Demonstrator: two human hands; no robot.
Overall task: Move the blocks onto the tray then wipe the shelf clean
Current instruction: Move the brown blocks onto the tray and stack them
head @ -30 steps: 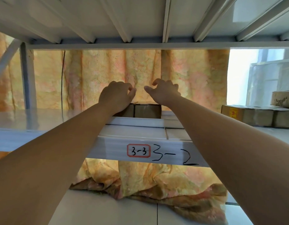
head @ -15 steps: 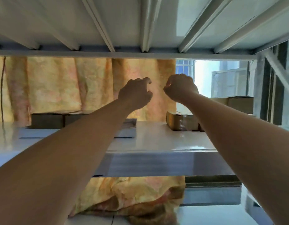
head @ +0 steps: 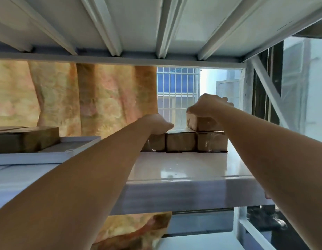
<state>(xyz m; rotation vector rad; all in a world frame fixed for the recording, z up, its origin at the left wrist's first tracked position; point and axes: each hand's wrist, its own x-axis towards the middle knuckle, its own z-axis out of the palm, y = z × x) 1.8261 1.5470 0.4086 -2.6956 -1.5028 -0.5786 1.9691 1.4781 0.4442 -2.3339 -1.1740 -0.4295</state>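
Three brown taped blocks stand in a row at the back of the glossy white shelf (head: 183,168): a left block (head: 155,144), a middle block (head: 180,142) and a right block (head: 211,142). A fourth block (head: 201,123) lies on top of the row, tilted. My right hand (head: 209,105) grips this top block from above, thumb on its near side. My left hand (head: 156,123) lies over the left block with its fingers curled past the far edge, out of sight. On the left, a white tray (head: 48,156) holds more brown blocks (head: 26,139).
The ribbed underside of the upper shelf (head: 156,29) hangs low overhead. A yellow-orange curtain (head: 84,98) and a barred window (head: 178,98) are behind the shelf. A white diagonal brace (head: 265,87) and upright frame close the right end.
The view has swung right, away from the tray. Both hands, which hung curled in the air, have come down onto the block stack; the right one has closed on the top block.
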